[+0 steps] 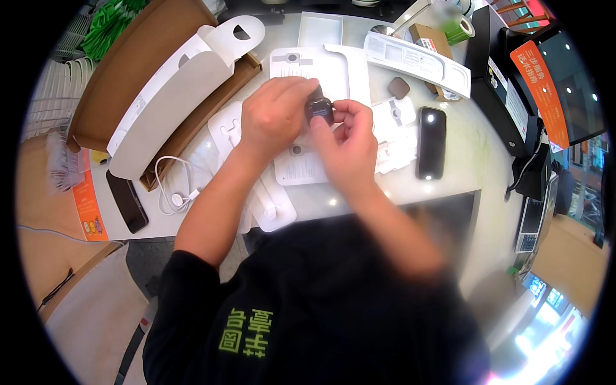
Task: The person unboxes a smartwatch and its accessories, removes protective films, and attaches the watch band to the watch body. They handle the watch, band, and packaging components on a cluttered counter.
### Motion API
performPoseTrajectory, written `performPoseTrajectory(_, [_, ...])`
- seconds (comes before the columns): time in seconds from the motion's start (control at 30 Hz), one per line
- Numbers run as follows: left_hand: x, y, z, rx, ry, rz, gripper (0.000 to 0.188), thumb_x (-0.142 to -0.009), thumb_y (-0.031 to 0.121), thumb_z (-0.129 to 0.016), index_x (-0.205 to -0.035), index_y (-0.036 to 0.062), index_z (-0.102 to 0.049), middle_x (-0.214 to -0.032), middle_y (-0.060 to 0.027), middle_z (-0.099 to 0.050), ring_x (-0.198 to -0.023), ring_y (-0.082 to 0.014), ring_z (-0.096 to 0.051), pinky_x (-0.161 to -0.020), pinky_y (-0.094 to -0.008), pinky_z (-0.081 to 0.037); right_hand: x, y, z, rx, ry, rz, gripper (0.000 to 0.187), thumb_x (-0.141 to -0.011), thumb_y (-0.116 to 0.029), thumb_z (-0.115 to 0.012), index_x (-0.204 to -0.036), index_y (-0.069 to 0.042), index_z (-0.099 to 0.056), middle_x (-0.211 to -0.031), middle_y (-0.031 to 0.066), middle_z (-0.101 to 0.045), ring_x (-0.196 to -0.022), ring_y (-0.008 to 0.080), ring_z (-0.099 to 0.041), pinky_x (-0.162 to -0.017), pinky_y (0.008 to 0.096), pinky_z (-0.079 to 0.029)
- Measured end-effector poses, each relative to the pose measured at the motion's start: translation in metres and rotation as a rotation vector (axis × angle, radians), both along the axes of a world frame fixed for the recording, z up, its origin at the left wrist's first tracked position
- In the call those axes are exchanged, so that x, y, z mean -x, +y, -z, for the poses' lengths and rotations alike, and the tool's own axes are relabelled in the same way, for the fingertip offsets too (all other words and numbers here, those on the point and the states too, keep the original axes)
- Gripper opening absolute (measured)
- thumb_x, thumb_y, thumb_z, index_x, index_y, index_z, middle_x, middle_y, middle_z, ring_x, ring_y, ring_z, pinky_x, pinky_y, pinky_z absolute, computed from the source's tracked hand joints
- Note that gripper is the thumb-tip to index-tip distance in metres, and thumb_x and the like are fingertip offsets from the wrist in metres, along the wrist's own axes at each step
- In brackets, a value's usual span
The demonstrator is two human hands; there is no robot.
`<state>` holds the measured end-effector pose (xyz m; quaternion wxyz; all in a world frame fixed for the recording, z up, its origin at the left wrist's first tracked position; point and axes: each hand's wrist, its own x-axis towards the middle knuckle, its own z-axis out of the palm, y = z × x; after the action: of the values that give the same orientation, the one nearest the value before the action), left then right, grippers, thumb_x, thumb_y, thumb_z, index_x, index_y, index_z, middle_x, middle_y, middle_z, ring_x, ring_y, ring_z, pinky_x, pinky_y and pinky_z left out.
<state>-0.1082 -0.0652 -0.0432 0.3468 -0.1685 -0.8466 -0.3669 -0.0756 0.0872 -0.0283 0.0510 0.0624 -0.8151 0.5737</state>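
Observation:
Above the white countertop I hold a black smartwatch (319,110) with a rounded square face. My left hand (274,115) is closed at its far left side, fingers bent round a dark part that looks like the band. My right hand (350,138) pinches the watch case from the right and near side, its thumb against the face edge. Beneath both hands lie white printed packaging pieces (301,170). A white charging cable with a round puck (178,199) is coiled to the left of my forearm.
A brown cardboard box (138,64) with a long white carton (173,115) stands at left. One phone (128,200) lies beside it, another phone (431,144) at right. A long white tray (417,63), small dark square (398,87) and black monitor (568,77) sit farther right.

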Motion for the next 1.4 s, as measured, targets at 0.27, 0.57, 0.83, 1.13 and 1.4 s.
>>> performPoseTrajectory(0.27, [0.0, 0.001, -0.001, 0.013, 0.076, 0.024, 0.029, -0.073, -0.008, -0.068, -0.1, 0.0018, -0.073, -0.091, -0.0116, -0.073, -0.079, -0.027, -0.07, -0.066, -0.0351, -0.056, 0.009, -0.002, -0.009, -0.074, -0.077, 0.042, 0.042, -0.089, -0.029, -0.074, -0.106, 0.0, -0.05, -0.077, 0.008, -0.066, -0.057, 0.0144, -0.058, -0.054, 0.0306, -0.047])
performPoseTrajectory(0.57, [0.0, 0.0, -0.001, 0.003, 0.075, 0.017, 0.029, -0.073, -0.009, -0.068, -0.099, 0.0016, -0.073, -0.091, -0.0114, -0.073, -0.079, -0.0271, -0.07, -0.066, -0.035, -0.056, 0.009, 0.006, -0.005, 0.162, -0.174, 0.012, 0.031, -0.093, -0.021, -0.071, -0.105, 0.002, -0.052, -0.08, 0.0083, -0.067, -0.058, 0.0095, -0.057, -0.054, 0.0257, -0.046])
performPoseTrajectory(0.83, [-0.001, 0.0, -0.001, 0.014, 0.07, 0.024, 0.031, -0.071, -0.009, -0.068, -0.099, 0.0018, -0.073, -0.091, -0.011, -0.073, -0.079, -0.0267, -0.07, -0.066, -0.0346, -0.056, 0.01, 0.002, -0.01, 0.138, -0.18, 0.013, 0.036, -0.091, -0.023, -0.075, -0.103, 0.001, -0.051, -0.078, 0.0078, -0.066, -0.059, 0.0084, -0.057, -0.055, 0.0248, -0.046])
performPoseTrajectory(1.13, [0.0, 0.0, 0.0, -0.001, 0.067, 0.017, 0.029, -0.073, -0.01, -0.067, -0.099, 0.0009, -0.073, -0.09, -0.0114, -0.072, -0.079, -0.0271, -0.07, -0.066, -0.0346, -0.056, 0.009, 0.002, -0.011, 0.178, -0.202, 0.001, 0.033, -0.091, -0.018, -0.074, -0.106, 0.001, -0.052, -0.081, 0.0077, -0.068, -0.059, 0.0066, -0.055, -0.055, 0.0234, -0.046])
performPoseTrajectory(1.4, [0.003, -0.002, 0.003, -0.01, 0.077, -0.01, 0.028, -0.071, -0.007, -0.066, -0.096, 0.0029, -0.073, -0.088, -0.0097, -0.073, -0.077, -0.0261, -0.069, -0.065, -0.0344, -0.056, 0.006, 0.015, -0.006, 0.246, -0.174, -0.119, 0.033, -0.089, -0.006, -0.069, -0.117, 0.002, -0.054, -0.092, 0.009, -0.071, -0.059, 0.0049, -0.056, -0.055, 0.022, -0.046])
